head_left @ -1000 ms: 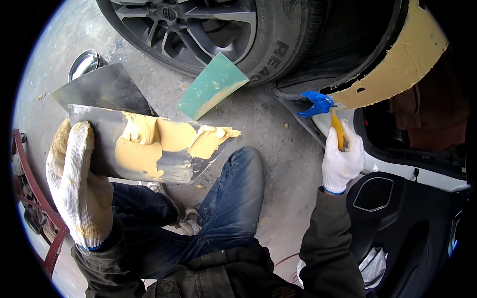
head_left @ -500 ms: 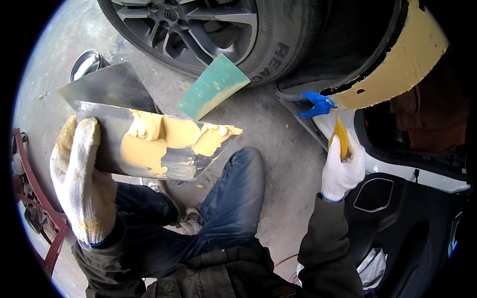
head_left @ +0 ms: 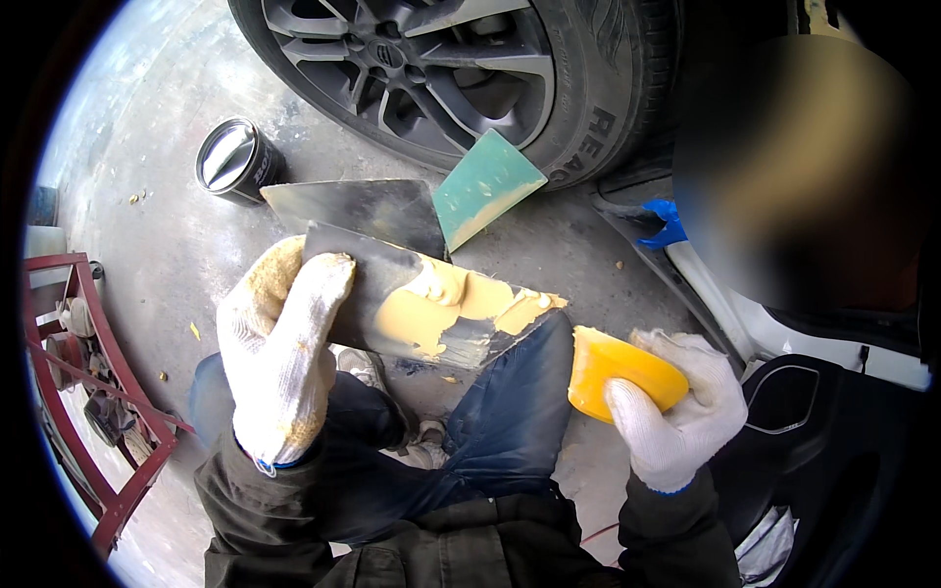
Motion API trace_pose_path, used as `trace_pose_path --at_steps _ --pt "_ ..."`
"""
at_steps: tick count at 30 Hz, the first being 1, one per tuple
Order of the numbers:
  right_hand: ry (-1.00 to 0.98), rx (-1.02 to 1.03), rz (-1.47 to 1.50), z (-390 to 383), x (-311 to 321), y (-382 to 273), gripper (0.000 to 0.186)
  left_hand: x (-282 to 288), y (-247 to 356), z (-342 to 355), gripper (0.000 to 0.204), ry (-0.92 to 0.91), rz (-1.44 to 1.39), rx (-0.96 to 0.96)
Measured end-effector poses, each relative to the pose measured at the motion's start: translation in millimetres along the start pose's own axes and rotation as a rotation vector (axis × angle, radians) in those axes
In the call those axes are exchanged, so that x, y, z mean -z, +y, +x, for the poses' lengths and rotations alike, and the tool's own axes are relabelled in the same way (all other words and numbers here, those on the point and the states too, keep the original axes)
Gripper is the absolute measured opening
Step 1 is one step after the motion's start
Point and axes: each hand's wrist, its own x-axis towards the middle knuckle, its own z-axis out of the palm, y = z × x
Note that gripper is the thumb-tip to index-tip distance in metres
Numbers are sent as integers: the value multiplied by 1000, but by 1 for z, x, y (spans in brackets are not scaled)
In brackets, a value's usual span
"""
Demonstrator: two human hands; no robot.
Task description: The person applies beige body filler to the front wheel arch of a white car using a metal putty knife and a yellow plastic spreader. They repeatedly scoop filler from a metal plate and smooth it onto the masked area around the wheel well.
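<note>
Grey concrete floor (head_left: 176,245) in daylight (speckled with crumbs); red metal rack (head_left: 88,392) at left.

Grey metal mixing board (head_left: 392,294) sitting in left hand (head_left: 279,363), yellow body filler (head_left: 441,304) lying on it. Yellow plastic spreader (head_left: 613,372) resting in right hand (head_left: 681,416), right of board. Green rectangular sanding block (head_left: 485,186) leaning against black car tyre (head_left: 588,98) behind board. Round metal tin (head_left: 235,159) standing on concrete floor (head_left: 167,245), far left.

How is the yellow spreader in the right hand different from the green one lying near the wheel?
The yellow spreader is held in the gloved right hand, above the knee; the green spreader lies untouched on the concrete floor, beside the tyre. The yellow one looks thick with a rounded edge, while the green one shows a flat face with straight edges and a pale lower rim. Both are plain, flat hand spreaders.
</note>
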Motion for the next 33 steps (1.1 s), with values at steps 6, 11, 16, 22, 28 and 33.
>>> trace_pose_path --at_steps 6,11,16,22,28,33 --pt "-66 -7 15 7 -10 7 30 4 -2 -3 27 -46 30 5" --pt "-27 -220 188 -1 -8 15 28 0 -3 -6 27 -40 163 21" --pt "115 -143 15 -13 1 48 28 -2 2 -7 27 -54 152 -43" --pt "478 -354 -48 -15 27 113 27 12 -12 -3 34 -16 278 -109" --pt "491 -230 -170 3 28 142 30 9 -10 -4 37 41 283 -104" --pt "504 -157 -214 7 25 154 29 12 -13 -4 38 40 293 -109"
